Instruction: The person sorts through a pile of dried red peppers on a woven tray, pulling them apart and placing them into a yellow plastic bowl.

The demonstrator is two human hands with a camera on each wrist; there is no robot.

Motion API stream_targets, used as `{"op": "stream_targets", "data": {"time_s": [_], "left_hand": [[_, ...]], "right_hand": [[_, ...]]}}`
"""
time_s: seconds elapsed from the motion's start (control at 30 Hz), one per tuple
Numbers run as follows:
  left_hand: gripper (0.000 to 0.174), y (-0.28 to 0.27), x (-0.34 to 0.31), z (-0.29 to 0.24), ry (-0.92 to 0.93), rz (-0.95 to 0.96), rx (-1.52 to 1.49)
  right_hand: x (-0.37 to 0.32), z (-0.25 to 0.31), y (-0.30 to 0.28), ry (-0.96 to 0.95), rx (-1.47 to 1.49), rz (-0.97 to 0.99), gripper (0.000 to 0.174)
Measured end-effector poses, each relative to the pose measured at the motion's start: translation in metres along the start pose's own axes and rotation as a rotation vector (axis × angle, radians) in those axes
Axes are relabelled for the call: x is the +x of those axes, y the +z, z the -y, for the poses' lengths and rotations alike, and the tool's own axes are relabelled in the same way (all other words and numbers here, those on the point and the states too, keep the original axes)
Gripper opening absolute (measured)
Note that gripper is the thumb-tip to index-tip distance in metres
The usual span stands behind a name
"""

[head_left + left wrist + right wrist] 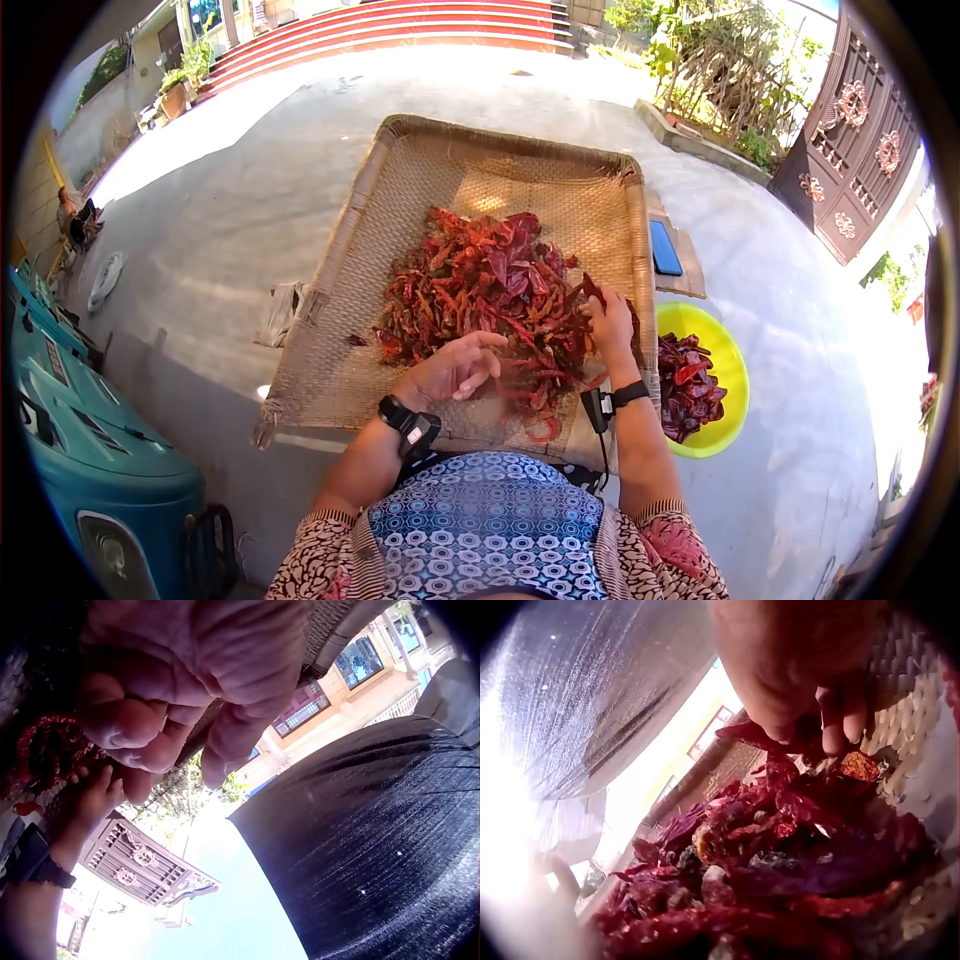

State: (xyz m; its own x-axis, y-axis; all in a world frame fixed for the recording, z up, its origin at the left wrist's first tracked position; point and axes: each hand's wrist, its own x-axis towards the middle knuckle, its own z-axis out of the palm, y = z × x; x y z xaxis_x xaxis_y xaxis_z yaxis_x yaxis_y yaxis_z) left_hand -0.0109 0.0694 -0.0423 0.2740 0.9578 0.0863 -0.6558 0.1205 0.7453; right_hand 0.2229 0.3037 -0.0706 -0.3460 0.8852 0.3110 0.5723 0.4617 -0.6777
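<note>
A heap of dried red chili peppers point(480, 275) lies in a large woven tray point(380, 190) in the head view. My right hand point(611, 328) is at the heap's right side and pinches a dark red dried chili point(748, 735) between thumb and fingers. The right wrist view shows that hand point(795, 667) low over more peppers point(780, 855). Over the near left part of the heap is my left hand point(455, 368), its fingers loosely bent and nothing held in them. The left wrist view shows its palm and fingers point(124, 724) close up.
A yellow-green bowl point(738, 375) holding dark red peppers point(690, 385) stands right of the tray. Beyond it, a blue phone-like slab point(665, 248) lies on cardboard point(690, 270). A teal vehicle point(120, 460) stands at left on the concrete ground point(230, 250); red steps point(400, 30) rise behind.
</note>
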Motion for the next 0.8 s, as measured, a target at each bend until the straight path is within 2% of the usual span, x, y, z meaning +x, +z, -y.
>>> {"op": "stream_targets", "data": {"time_s": [0.07,0.17,0.2,0.3,0.4,0.53,0.63,0.8], "left_hand": [[0.052,0.000,0.001,0.000,-0.006,-0.014,0.020],[0.052,0.003,0.001,-0.001,-0.017,-0.047,0.044],[0.052,0.005,0.002,-0.002,-0.018,-0.059,0.055],[0.045,0.007,0.002,-0.005,-0.027,-0.053,-0.002],[0.040,-0.001,0.002,0.001,-0.066,-0.082,0.046],[0.030,-0.009,-0.001,0.006,-0.141,-0.057,-0.033],[0.033,0.001,0.000,0.001,-0.178,-0.007,0.007],[0.040,0.031,0.004,-0.020,-0.041,-0.091,0.112]], "right_hand": [[-0.014,0.033,-0.017,0.163,0.354,-0.007,0.033],[-0.045,0.062,-0.019,0.190,0.449,-0.031,0.030],[-0.058,0.080,-0.024,0.152,0.522,0.059,0.029],[-0.083,0.095,-0.015,0.062,0.454,0.320,0.028],[-0.099,0.109,-0.011,-0.337,0.381,0.340,0.025],[-0.104,0.108,-0.015,-0.257,0.510,0.525,0.024],[-0.105,0.098,-0.021,-0.254,0.533,0.485,0.025],[-0.092,0.065,-0.061,0.308,0.748,0.220,0.025]]}}
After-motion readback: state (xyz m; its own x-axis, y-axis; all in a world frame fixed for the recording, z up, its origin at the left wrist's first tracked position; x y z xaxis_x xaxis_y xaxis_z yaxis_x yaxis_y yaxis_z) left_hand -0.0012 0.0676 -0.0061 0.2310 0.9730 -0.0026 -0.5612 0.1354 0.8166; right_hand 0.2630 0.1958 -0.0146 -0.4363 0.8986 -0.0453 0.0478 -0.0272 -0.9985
